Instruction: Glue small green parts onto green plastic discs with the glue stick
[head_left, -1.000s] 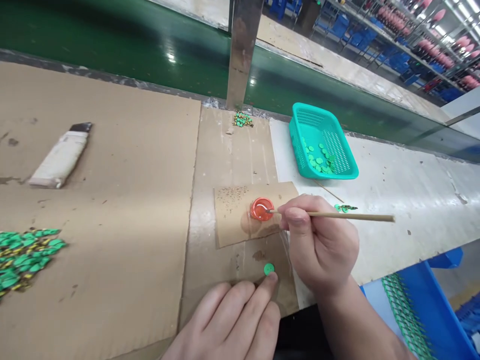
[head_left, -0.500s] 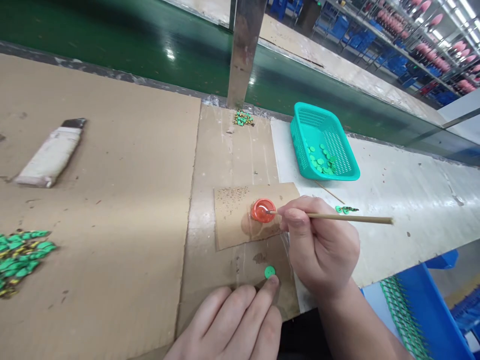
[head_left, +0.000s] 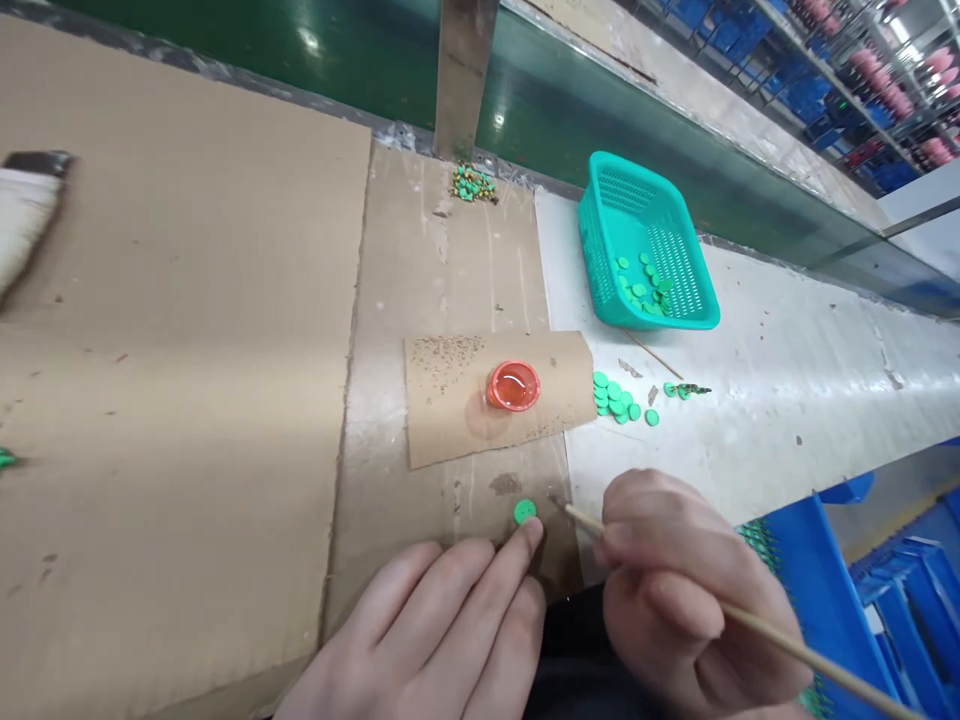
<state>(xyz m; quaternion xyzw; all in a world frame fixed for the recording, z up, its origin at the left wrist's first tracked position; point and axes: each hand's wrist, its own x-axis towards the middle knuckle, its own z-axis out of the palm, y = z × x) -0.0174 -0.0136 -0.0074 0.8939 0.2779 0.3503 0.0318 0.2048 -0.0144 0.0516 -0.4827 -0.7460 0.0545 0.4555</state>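
A green two-hole button lies flat on the brown cardboard. My left hand rests low with its fingers stretched out, one fingertip touching the button's near edge. Between the fingers of my right hand is a thin paintbrush with a wooden handle, its fine dark tip just right of the button, apart from it. Beyond the hands, a small red cup of clear liquid stands on a loose piece of cardboard. More green buttons lie beside that piece, on the white surface.
A turquoise basket with green buttons in it stands at the back right, a thin stick in front. Small green and gold pieces are heaped by the metal post. A blue bin is at the lower right.
My right hand has moved from the red cup down towards the button, drawing the brush tip out of the liquid. The left fingertip stays at the button. The view has shifted slightly.
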